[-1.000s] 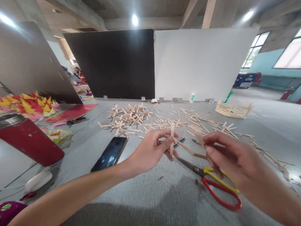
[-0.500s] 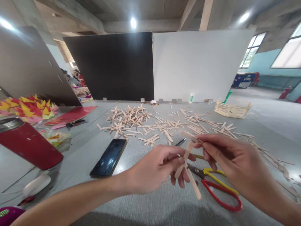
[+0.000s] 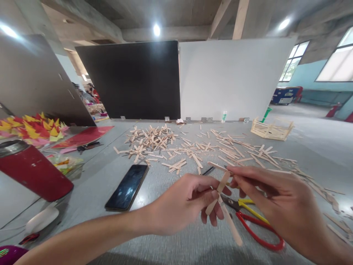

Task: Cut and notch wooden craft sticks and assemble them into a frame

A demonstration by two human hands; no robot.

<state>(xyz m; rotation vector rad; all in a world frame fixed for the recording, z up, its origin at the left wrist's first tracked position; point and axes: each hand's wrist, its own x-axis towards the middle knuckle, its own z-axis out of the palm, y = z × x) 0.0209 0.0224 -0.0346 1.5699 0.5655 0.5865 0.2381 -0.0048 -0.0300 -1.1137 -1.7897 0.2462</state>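
Pinched between the thumb and fingers of my left hand (image 3: 180,204) are flat wooden craft sticks (image 3: 232,226), crossed at the pinch. One points down to the right, another slants up toward my right hand. My right hand (image 3: 281,195) grips a separate craft stick (image 3: 216,166) by one end, its free end pointing left. This stick meets or overlaps the upper tip of the crossed ones; whether they touch, I cannot tell. Below both hands lie scissors (image 3: 232,203) with one red and one yellow handle, partly covered. A dark pen (image 3: 208,170) lies just beyond my left fingers.
Loose craft sticks (image 3: 154,140) are heaped and scattered across the table. A phone (image 3: 127,187), a red flask (image 3: 38,171) and a white mouse (image 3: 42,219) are on the left. A stick-built frame (image 3: 271,130) and a small bottle (image 3: 224,116) stand near the upright panels.
The stick in my right hand has come slightly left and down against the crossed sticks. The crossed sticks have shifted a little, their lower end moving down to the right.
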